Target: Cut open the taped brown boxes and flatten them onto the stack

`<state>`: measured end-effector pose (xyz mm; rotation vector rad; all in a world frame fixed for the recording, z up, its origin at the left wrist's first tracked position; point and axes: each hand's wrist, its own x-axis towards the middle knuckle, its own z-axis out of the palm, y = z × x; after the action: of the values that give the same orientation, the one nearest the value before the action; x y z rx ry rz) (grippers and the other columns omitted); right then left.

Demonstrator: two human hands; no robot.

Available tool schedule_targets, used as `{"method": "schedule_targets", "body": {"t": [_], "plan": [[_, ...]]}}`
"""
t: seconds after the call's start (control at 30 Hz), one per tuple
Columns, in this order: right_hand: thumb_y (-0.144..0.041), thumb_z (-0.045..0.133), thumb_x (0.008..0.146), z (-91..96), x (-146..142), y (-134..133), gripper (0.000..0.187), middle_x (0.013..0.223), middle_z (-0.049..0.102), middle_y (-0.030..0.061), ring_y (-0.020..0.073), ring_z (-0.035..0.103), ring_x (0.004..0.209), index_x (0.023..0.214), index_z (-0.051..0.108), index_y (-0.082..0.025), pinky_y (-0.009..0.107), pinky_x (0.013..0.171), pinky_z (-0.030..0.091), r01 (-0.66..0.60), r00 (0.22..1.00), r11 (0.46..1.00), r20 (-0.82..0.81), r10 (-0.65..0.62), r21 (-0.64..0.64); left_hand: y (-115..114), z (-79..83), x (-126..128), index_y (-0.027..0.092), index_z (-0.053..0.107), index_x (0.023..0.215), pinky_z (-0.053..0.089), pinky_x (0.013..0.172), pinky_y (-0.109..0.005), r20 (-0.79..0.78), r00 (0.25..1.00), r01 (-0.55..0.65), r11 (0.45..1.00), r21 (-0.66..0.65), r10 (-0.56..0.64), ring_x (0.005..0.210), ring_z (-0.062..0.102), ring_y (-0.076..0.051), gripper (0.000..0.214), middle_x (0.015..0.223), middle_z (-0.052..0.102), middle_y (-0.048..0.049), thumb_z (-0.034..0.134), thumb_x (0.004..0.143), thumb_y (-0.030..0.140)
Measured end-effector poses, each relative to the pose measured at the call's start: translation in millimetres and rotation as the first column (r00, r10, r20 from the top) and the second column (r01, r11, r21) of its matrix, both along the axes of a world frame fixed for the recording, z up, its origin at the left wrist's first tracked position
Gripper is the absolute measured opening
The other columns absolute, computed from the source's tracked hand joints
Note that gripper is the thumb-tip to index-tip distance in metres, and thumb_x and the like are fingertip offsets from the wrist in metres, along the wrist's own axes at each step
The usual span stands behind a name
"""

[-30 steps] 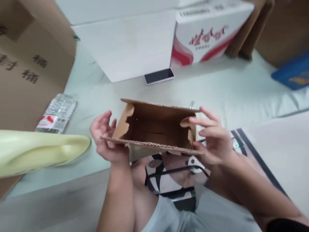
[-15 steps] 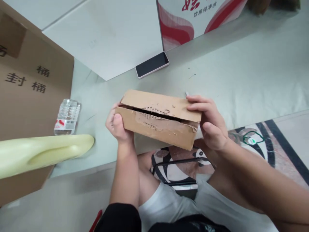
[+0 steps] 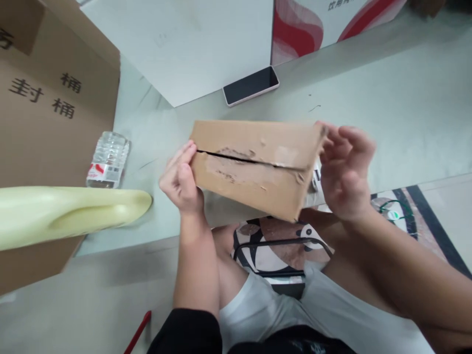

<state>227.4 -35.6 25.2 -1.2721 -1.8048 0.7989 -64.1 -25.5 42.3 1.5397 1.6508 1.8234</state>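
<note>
The cardboard box point(image 3: 254, 172), its open inside facing up a second ago, now shows two panels nearly meeting along a torn seam, the slit narrower, the inside hidden. Its left end sits in the left hand's point(image 3: 182, 179) firm grip, above the surface's point(image 3: 383, 108) near edge; the right hand's point(image 3: 346, 172) grip has loosened wide, blurred, fingertip contact unclear. Beyond, a smartphone point(image 3: 251, 86) and white carton point(image 3: 199, 49) limit the far side; a plastic bottle point(image 3: 109, 160) stays leftward.
</note>
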Motion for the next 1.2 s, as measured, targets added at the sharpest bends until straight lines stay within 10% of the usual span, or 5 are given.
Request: {"method": "schedule_targets", "body": {"t": [0.2, 0.53, 0.8, 1.03, 1.2], "plan": [[-0.075, 0.018, 0.101, -3.3, -10.1, 15.1, 0.074, 0.155, 0.057, 0.0094, 0.0286, 0.054, 0.145, 0.152, 0.046, -0.03, 0.05, 0.119, 0.046, -0.23, 0.965, 0.956, -0.174, 0.199, -0.184, 4.9, -3.0, -25.0, 0.018, 0.076, 0.092, 0.056, 0.096, -0.036, 0.595, 0.795, -0.076, 0.992, -0.098, 0.12, 0.11, 0.069, -0.024, 0.031, 0.103, 0.074, -0.0067, 0.055, 0.085, 0.04], [-0.063, 0.058, 0.089, 11.2, -24.7, -2.8, 0.062, 0.173, 0.025, -0.0046, 0.0384, 0.013, 0.164, 0.147, 0.051, -0.041, 0.066, 0.131, 0.017, -0.208, 0.977, 0.932, 0.023, 0.211, 0.297, -12.0, -6.9, 22.1, 0.019, 0.074, 0.095, 0.056, 0.063, -0.029, 0.827, 0.556, 0.563, 0.769, -0.302, -0.082, 0.085, 0.074, -0.026, 0.046, 0.087, 0.074, -0.0115, 0.057, 0.09, 0.062], [-0.051, 0.051, 0.095, 10.6, -5.7, 4.4, 0.041, 0.152, 0.054, 0.007, 0.0387, 0.04, 0.153, 0.128, 0.058, -0.029, 0.066, 0.127, 0.03, -0.026, 0.981, 0.91, -0.165, 0.103, 0.414, -6.5, -22.7, 39.4, 0.016, 0.073, 0.115, 0.05, 0.042, -0.028, 0.585, 0.798, 0.588, 0.403, -0.701, -0.146, 0.05, 0.064, -0.02, 0.04, 0.073, 0.075, -0.0058, 0.068, 0.085, 0.041], [-0.037, 0.055, 0.1, 12.2, -4.7, 10.8, 0.02, 0.152, 0.055, 0.0108, 0.0304, 0.053, 0.144, 0.114, 0.064, -0.026, 0.055, 0.12, 0.044, -0.087, 0.972, 0.936, -0.177, 0.155, 0.342, -2.2, -16.5, 49.3, 0.027, 0.066, 0.13, 0.058, 0.1, -0.044, 0.226, 0.96, 0.218, 0.952, -0.215, -0.169, 0.131, 0.063, -0.031, 0.054, 0.141, 0.066, -0.0106, 0.058, 0.089, 0.061], [-0.036, 0.056, 0.098, 13.7, -6.3, 7.7, 0.042, 0.159, 0.049, 0.012, 0.0289, 0.051, 0.145, 0.139, 0.054, -0.029, 0.049, 0.113, 0.051, -0.226, 0.942, 0.914, -0.163, 0.293, 0.337, -9.5, -4.8, 53.0, 0.037, 0.067, 0.133, 0.031, 0.129, -0.051, -0.264, 0.875, 0.431, 0.901, 0.048, -0.405, 0.148, 0.048, -0.028, 0.043, 0.155, 0.055, -0.0018, 0.058, 0.095, 0.056]]}}
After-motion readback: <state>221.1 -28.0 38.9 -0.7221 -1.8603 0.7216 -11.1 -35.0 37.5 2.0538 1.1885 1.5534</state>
